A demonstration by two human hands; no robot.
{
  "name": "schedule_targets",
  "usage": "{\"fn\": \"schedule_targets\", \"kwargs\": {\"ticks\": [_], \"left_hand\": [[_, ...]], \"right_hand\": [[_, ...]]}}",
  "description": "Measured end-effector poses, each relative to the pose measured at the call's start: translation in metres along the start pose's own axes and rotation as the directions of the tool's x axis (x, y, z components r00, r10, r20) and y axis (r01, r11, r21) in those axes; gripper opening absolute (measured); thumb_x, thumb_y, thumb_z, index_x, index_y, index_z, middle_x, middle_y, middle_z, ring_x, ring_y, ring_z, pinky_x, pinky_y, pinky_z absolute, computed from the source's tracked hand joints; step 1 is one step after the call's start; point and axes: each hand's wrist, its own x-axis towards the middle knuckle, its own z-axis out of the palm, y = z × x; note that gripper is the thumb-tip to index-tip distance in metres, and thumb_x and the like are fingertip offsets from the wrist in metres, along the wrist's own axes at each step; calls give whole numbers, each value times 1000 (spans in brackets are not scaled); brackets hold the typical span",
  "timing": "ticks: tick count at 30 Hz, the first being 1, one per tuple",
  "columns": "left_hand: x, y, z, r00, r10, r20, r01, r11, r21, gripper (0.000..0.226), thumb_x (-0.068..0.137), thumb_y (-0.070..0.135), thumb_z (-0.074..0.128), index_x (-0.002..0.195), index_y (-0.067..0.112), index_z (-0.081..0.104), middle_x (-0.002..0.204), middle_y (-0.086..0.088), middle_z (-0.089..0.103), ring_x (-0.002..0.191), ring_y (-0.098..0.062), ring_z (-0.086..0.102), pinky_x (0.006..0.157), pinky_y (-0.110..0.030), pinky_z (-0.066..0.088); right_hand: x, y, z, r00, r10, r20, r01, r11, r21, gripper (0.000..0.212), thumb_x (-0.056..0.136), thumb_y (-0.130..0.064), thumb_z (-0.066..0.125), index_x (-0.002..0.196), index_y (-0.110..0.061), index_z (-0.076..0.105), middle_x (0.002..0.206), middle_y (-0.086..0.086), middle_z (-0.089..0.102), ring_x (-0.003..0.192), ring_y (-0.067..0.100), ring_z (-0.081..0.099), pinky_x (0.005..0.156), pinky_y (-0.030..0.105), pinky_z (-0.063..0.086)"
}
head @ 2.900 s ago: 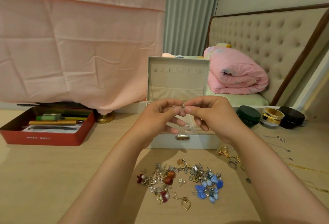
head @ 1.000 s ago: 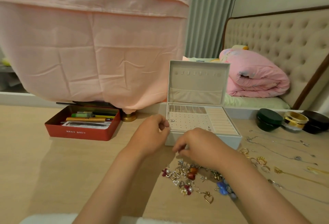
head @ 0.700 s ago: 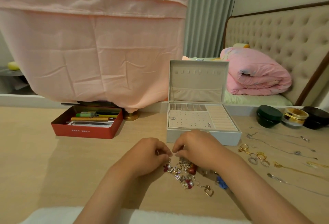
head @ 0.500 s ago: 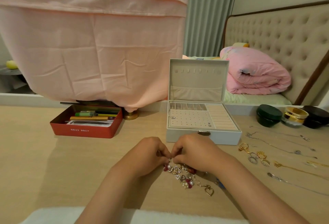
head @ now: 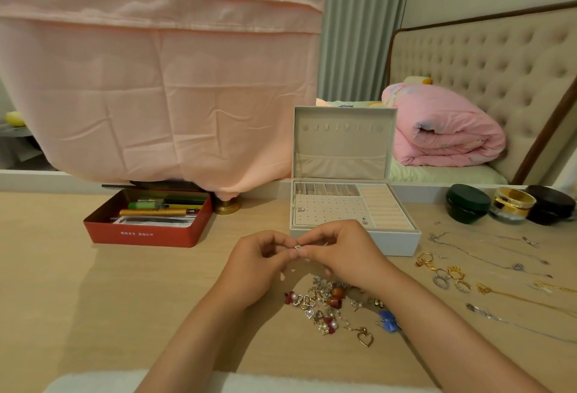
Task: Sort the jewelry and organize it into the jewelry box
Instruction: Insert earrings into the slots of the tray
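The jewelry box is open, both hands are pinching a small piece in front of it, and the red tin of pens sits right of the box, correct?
Not quite. In the head view the red tin sits left of the jewelry box, not right. The box is open, and the left hand and right hand do pinch a small piece in front of it.

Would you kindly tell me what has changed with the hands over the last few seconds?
Both hands came down from in front of the jewelry box to the jewelry pile, then rose slightly; the left hand and right hand now pinch a small silver piece between them. The box stays open; the rings and chains lie as before.
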Motion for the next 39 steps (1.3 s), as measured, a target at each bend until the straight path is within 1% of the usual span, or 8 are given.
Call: {"fn": "schedule_targets", "kwargs": {"ticks": [4, 11, 15, 18, 21, 25, 31, 39], "left_hand": [[0, 3, 1, 999, 36, -6, -35, 996, 79, 33, 85, 18, 78, 106, 23, 53, 82, 0, 76, 75, -21, 67, 72, -28, 53], [3, 7, -3, 996, 88, -14, -85, 985, 147, 35, 85, 15, 77, 105, 30, 52, 81, 3, 75, 71, -5, 63, 71, -19, 48], [15, 12, 3, 993, 114, 9, -114, 979, 170, 28, 86, 16, 76, 103, 28, 57, 80, 5, 75, 70, -2, 62, 67, -13, 45], [29, 15, 4, 984, 176, -11, -169, 959, 226, 18, 89, 22, 73, 101, 30, 61, 83, 7, 72, 76, -1, 61, 69, -12, 44], [48, 11, 2, 964, 252, -86, -200, 898, 391, 10, 93, 26, 65, 100, 33, 64, 96, 15, 64, 88, -2, 58, 78, -21, 46], [65, -2, 3, 962, 256, -97, -168, 833, 527, 23, 97, 31, 58, 119, 32, 65, 115, 12, 49, 113, -8, 47, 93, -25, 38], [69, -15, 14, 982, 189, -30, -156, 880, 448, 35, 102, 34, 49, 137, 30, 56, 122, 8, 44, 113, -9, 50, 95, -21, 35], [71, -17, 14, 982, 186, -40, -154, 900, 409, 31, 102, 33, 50, 130, 27, 61, 117, 9, 46, 104, -6, 51, 92, -20, 36]], "right_hand": [[-1, -1, -3, 999, -27, 24, 28, 999, -26, 23, 81, -17, 84, 103, -25, 79, 85, -12, 75, 50, 7, 57, 53, 21, 51], [-4, -4, -9, 994, -35, 105, 44, 996, -82, 9, 88, -22, 78, 91, -30, 80, 81, 0, 75, 53, 12, 59, 51, 26, 50], [1, 0, -14, 999, -36, 25, 38, 995, -90, 8, 88, -22, 77, 91, -29, 79, 60, -2, 68, 45, 7, 56, 50, 32, 51], [10, 3, -22, 991, -101, -82, 93, 991, -100, 12, 86, -21, 79, 86, -32, 80, 76, -5, 73, 51, 3, 58, 55, 37, 55], [24, 5, -33, 957, -189, -220, 148, 971, -188, 12, 86, -22, 79, 91, -32, 81, 87, -14, 74, 65, -11, 58, 71, 22, 49], [46, 0, -36, 944, -227, -240, 119, 911, -395, 11, 90, -29, 74, 99, -34, 79, 98, -19, 75, 61, -12, 54, 74, 24, 49], [72, -10, -24, 964, -230, -131, 98, 768, -633, 17, 94, -32, 67, 108, -33, 77, 114, -13, 73, 105, 9, 65, 87, 29, 51], [82, -3, -21, 966, -248, -67, 124, 678, -725, 15, 94, -31, 68, 105, -32, 78, 111, -12, 74, 107, 11, 64, 84, 27, 48]]}}
